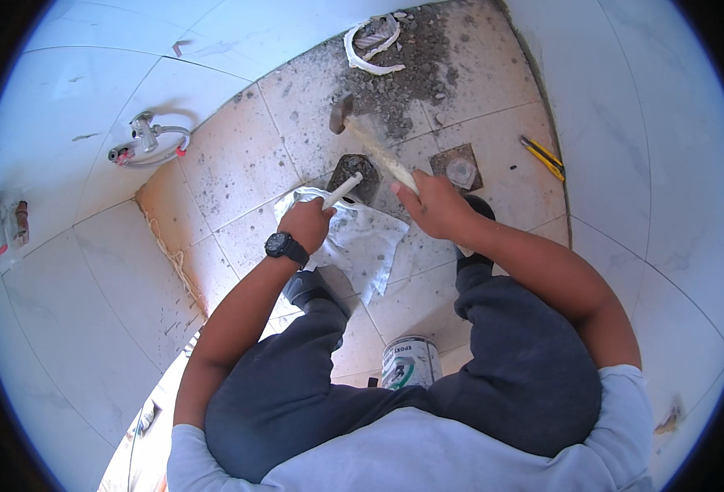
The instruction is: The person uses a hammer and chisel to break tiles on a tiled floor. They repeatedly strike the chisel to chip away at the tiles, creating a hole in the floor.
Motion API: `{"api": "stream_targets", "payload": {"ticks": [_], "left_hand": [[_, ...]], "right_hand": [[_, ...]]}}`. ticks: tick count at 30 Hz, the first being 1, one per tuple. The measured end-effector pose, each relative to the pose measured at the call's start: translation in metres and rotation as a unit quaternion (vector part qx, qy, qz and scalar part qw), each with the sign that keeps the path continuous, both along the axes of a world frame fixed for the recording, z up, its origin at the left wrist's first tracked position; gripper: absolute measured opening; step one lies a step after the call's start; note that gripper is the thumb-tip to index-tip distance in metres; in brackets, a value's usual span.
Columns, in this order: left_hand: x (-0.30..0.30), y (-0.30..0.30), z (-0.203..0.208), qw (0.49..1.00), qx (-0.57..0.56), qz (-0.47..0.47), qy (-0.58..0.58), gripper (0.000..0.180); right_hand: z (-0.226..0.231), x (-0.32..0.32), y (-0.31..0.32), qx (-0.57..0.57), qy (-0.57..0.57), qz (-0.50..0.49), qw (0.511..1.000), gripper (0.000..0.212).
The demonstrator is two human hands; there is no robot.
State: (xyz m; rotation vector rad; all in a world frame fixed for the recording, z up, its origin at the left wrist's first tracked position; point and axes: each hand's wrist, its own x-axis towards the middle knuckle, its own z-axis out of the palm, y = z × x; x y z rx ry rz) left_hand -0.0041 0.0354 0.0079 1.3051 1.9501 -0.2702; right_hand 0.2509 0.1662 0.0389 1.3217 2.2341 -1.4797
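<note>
Closest to you are your own bent knees in dark trousers, and between them a round metal tin (411,362) stands on the floor (239,164). Your left hand (306,223) is closed around a thin pale chisel (343,190) — its tip sits at the dark square hole (354,176) in the tiles. Your right hand (432,205) grips the wooden handle of a hammer (370,143), head lifted above the hole. Grey, crumbly rubble (411,74) already lies behind it, so I judge some chipping is done — more seems left. A crinkled white cloth (362,242) lies under your hands.
</note>
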Motion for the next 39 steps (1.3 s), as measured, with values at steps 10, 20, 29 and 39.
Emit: {"api": "stream_targets", "payload": {"ticks": [10, 20, 29, 39], "left_hand": [[-0.012, 0.003, 0.011, 0.997, 0.036, 0.068, 0.007, 0.041], [0.001, -0.002, 0.01, 0.999, 0.007, 0.016, 0.036, 0.036], [0.006, -0.015, 0.005, 0.999, 0.002, 0.04, 0.023, 0.037], [0.004, -0.013, 0.004, 0.999, 0.001, 0.043, 0.024, 0.039]], "right_hand": [[-0.001, 0.014, 0.007, -0.021, -0.002, 0.047, 0.999, 0.052], [0.016, 0.0, 0.019, 0.025, 0.052, 0.0, 0.998, 0.052], [0.004, -0.001, -0.006, -0.004, -0.016, 0.082, 0.997, 0.046], [0.001, -0.002, -0.001, -0.017, -0.055, 0.099, 0.993, 0.044]]}}
